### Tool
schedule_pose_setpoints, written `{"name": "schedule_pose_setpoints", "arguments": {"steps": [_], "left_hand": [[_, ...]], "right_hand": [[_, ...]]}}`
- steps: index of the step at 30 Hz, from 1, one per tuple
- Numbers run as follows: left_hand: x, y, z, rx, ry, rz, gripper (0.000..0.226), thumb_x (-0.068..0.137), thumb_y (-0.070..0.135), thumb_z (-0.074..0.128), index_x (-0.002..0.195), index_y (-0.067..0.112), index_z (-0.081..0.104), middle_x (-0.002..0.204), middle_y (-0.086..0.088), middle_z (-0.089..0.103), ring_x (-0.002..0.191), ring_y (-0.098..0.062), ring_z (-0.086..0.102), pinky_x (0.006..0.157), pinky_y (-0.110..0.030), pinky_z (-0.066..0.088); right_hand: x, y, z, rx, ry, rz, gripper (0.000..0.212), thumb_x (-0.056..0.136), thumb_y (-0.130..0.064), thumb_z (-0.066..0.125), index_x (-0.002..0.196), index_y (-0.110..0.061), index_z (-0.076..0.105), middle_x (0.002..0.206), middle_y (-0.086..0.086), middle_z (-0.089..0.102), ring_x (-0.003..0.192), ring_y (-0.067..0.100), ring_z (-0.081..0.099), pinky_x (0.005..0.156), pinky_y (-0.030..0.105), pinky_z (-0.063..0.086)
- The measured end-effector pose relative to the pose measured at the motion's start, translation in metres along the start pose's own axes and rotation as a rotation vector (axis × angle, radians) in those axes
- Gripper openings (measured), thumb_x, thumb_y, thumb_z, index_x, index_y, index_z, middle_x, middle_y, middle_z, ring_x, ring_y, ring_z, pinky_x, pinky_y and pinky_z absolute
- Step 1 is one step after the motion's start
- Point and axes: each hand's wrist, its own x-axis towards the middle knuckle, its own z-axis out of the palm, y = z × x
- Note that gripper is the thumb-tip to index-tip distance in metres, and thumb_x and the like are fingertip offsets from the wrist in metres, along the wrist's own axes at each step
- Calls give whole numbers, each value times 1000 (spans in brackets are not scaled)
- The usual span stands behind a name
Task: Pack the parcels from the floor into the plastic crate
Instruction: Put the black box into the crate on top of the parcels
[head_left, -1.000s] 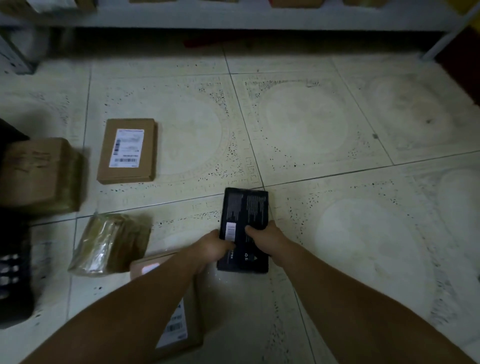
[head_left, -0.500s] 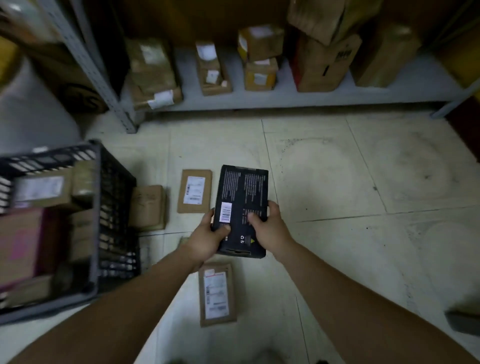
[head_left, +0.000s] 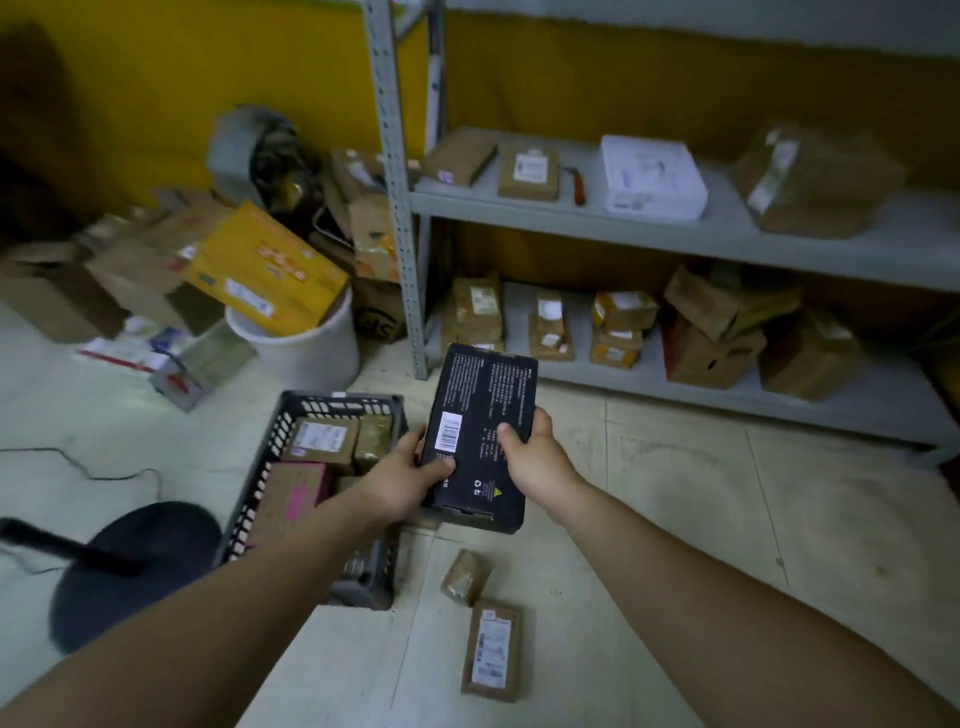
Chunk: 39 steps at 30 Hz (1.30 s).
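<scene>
A flat black box (head_left: 480, 410) with white print and a barcode label is held in the air by both hands. My left hand (head_left: 405, 480) grips its left edge, thumb on top. My right hand (head_left: 535, 460) grips its right edge. The box hangs just right of the dark plastic crate (head_left: 332, 402), which stands on the floor and holds several brown parcels and a pink one. On the floor below lie a small tape-wrapped parcel (head_left: 465, 577) and a flat brown parcel (head_left: 491, 652) with a white label.
A grey metal shelf (head_left: 675, 234) with several cardboard parcels stands ahead and right. A white bucket (head_left: 306, 348) holding a yellow box, and a heap of cartons, sit at the left. A dark round stool (head_left: 135, 561) is at the lower left beside the crate.
Both hands lifted the black box off the floor and carried it up beside the crate. My view rose from the floor tiles to the shelf and crate.
</scene>
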Motion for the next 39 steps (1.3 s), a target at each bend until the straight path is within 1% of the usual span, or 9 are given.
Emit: {"name": "schedule_pose_setpoints", "arguments": {"steps": [5,8,12,16,19,25,31,35,39], "left_hand": [[-37,24,-89,-7,65,17,50,92,11,58,137,18,39,122,-10,62,107,-27,62,96,-41,49],[-56,27,-145,-6,73,25,46,93,11,56,135,19,38,119,-7,61,99,-24,63,84,-35,53],[-76,23,-214,64,84,12,44,95,18,53,135,26,36,116,-2,60,81,-13,61,54,-22,50],[-86,26,-265,143,96,-17,45,95,29,53,135,34,33,113,-1,62,89,-24,62,69,-35,48],[-83,36,-283,171,63,-43,47,94,33,53,135,36,31,119,-4,60,100,-28,62,77,-43,51],[-59,56,-296,97,39,-19,46,96,24,52,137,29,33,113,0,59,84,-13,61,58,-28,49],[-16,74,-303,36,149,-9,48,96,20,51,140,24,32,116,-5,60,90,-21,62,66,-29,51],[15,81,-311,57,205,-27,44,97,22,51,137,26,35,107,-2,61,78,-13,61,52,-25,48],[42,89,-326,61,259,-46,51,95,26,54,140,27,31,105,-3,60,76,-13,60,54,-27,44]], "right_hand": [[-17,-73,62,-21,-35,-50,42,102,-34,39,139,-21,27,127,6,57,102,25,59,82,34,48],[-23,-105,117,-27,-33,-47,42,101,-35,39,139,-22,27,127,7,57,107,28,60,78,33,47],[-30,-134,184,-40,-28,-48,42,101,-35,39,140,-22,28,129,7,57,109,28,60,86,38,50],[-34,-159,223,-21,-21,-70,45,100,-36,41,142,-23,28,130,7,57,110,28,60,94,45,50],[-29,-173,234,-12,-4,-89,45,101,-35,42,142,-23,31,131,6,57,111,27,59,94,44,50],[2,-189,238,6,20,-112,41,100,-33,43,139,-24,34,131,5,56,113,27,58,98,49,48],[51,-207,235,67,-65,-151,34,99,-32,47,133,-27,42,127,2,59,109,22,61,96,44,50],[85,-209,243,-3,-130,-128,40,98,-34,49,137,-27,41,129,1,58,112,23,60,97,45,50],[117,-222,253,-4,-144,-114,40,98,-34,49,136,-26,41,130,3,59,111,25,60,98,48,49]]}}
